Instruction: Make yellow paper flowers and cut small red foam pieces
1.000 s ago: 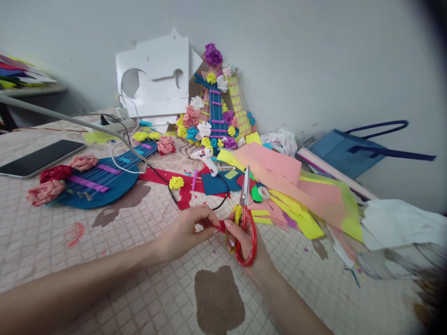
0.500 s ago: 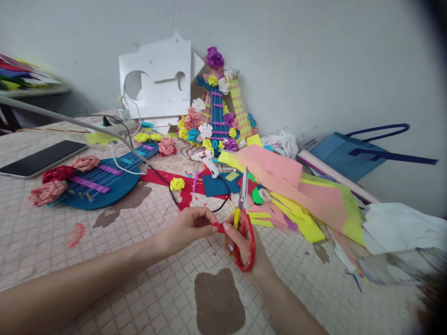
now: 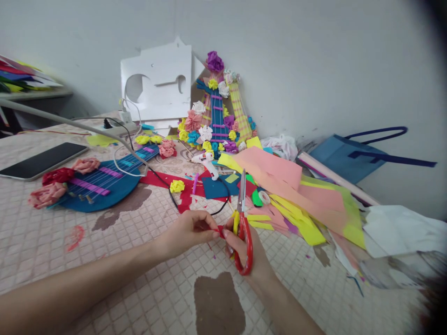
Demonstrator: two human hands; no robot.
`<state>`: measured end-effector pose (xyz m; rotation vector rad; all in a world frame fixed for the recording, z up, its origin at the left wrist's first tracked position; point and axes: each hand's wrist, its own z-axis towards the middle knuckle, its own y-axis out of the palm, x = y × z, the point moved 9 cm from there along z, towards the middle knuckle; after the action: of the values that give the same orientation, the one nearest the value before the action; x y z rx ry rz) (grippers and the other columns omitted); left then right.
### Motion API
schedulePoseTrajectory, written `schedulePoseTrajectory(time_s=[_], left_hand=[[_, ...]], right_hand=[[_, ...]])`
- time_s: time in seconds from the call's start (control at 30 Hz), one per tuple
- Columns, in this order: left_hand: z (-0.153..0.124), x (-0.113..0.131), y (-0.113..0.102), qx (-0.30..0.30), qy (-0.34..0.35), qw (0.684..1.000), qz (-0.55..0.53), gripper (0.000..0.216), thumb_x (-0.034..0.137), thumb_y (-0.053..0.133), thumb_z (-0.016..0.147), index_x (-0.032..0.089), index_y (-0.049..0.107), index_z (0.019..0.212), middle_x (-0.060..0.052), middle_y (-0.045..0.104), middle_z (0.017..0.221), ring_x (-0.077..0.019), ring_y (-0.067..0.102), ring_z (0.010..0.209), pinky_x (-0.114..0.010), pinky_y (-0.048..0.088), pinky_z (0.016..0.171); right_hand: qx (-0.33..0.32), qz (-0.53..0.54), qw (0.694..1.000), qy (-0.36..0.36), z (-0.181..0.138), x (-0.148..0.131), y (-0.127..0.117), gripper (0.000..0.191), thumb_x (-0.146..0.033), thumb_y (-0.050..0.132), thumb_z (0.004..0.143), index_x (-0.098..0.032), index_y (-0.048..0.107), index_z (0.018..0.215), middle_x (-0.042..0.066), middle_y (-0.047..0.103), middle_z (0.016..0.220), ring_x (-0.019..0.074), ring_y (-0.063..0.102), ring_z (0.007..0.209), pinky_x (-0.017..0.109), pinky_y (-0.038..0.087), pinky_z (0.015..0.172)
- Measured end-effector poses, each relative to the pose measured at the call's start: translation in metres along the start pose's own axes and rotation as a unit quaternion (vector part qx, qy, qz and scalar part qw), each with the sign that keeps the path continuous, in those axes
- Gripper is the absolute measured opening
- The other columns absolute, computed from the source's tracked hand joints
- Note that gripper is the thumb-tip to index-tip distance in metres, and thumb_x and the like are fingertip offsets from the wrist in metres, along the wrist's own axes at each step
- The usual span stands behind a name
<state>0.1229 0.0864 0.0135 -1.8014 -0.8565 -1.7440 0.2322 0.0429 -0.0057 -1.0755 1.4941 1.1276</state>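
Observation:
Between my fingertips is a small red piece (image 3: 220, 230), perhaps crepe paper or felt, pinched from both sides. My left hand (image 3: 190, 232) grips its left end with thumb and fingers closed. My right hand (image 3: 246, 244) pinches the other end while also carrying a pair of scissors (image 3: 248, 246) with red and yellow handles, blades together and pointing up and away. Both hands are held above the table, close together. Just beyond them lie a white glue gun (image 3: 208, 166), a yellow paper flower (image 3: 177, 186) and red sheet scraps (image 3: 160, 179).
A blue guitar-shaped craft (image 3: 104, 184) with paper flowers lies left, beside a tablet (image 3: 44, 160). Decorated guitar crafts (image 3: 217, 111) lean on the wall near a cut white board (image 3: 157, 83). Pink and yellow sheets (image 3: 275, 170) and a blue bag (image 3: 345, 158) are on the right. Cables cross the table.
The view has shifted very slightly. Both hands stay nearly in place, still pinching the red piece, whose shape between the fingers has changed a little; the scissors remain in my right hand.

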Motion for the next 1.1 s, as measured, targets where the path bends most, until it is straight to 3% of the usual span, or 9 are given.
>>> schedulePoseTrajectory(time_s=[0.27, 0.5, 0.73, 0.9, 1.1], left_hand=[[0.002, -0.003, -0.002, 0.01, 0.006, 0.999, -0.053, 0.035, 0.031, 0.076, 0.066, 0.014, 0.052, 0.085, 0.001, 0.061, 0.07, -0.0108, 0.058, 0.066, -0.024, 0.044, 0.062], [0.001, -0.001, -0.003, 0.011, 0.017, 1.0, -0.006, 0.035, 0.022, 0.073, 0.066, 0.013, 0.051, 0.092, 0.007, 0.053, 0.057, -0.0076, 0.05, 0.053, -0.021, 0.038, 0.052], [-0.001, 0.0, -0.001, 0.013, 0.027, 0.999, 0.022, 0.036, 0.024, 0.073, 0.067, 0.014, 0.052, 0.094, 0.004, 0.056, 0.064, -0.0099, 0.054, 0.06, -0.022, 0.04, 0.055], [0.0, -0.013, 0.004, -0.009, -0.032, 0.998, -0.054, 0.038, 0.028, 0.079, 0.062, 0.015, 0.055, 0.088, -0.001, 0.064, 0.078, -0.0135, 0.061, 0.072, -0.027, 0.045, 0.066], [-0.003, -0.019, 0.002, 0.003, -0.095, 0.993, -0.066, 0.027, 0.034, 0.076, 0.067, 0.012, 0.06, 0.074, -0.001, 0.065, 0.07, -0.0112, 0.059, 0.065, -0.025, 0.044, 0.064]], right_hand=[[-0.025, -0.055, 0.998, -0.014, -0.003, -0.005, 0.005, 0.016, -0.028, 0.063, 0.076, -0.02, 0.051, 0.081, -0.006, 0.051, 0.066, 0.0061, 0.045, 0.044, 0.019, 0.038, 0.04], [-0.037, -0.046, 0.998, -0.016, -0.004, -0.007, 0.007, 0.019, -0.032, 0.064, 0.077, -0.02, 0.05, 0.081, -0.007, 0.049, 0.061, 0.0058, 0.041, 0.043, 0.018, 0.037, 0.039], [-0.014, -0.07, 0.997, -0.012, -0.004, -0.012, 0.007, 0.019, -0.03, 0.065, 0.073, -0.021, 0.048, 0.077, -0.007, 0.051, 0.061, 0.0067, 0.043, 0.043, 0.019, 0.038, 0.04], [0.011, -0.049, 0.998, -0.027, -0.001, -0.012, 0.0, 0.022, -0.032, 0.066, 0.073, -0.021, 0.048, 0.078, -0.007, 0.049, 0.061, 0.0064, 0.042, 0.042, 0.019, 0.035, 0.038], [0.018, -0.051, 0.998, -0.039, -0.001, -0.013, -0.003, 0.022, -0.033, 0.066, 0.074, -0.021, 0.048, 0.078, -0.007, 0.051, 0.062, 0.0065, 0.042, 0.042, 0.02, 0.036, 0.038]])
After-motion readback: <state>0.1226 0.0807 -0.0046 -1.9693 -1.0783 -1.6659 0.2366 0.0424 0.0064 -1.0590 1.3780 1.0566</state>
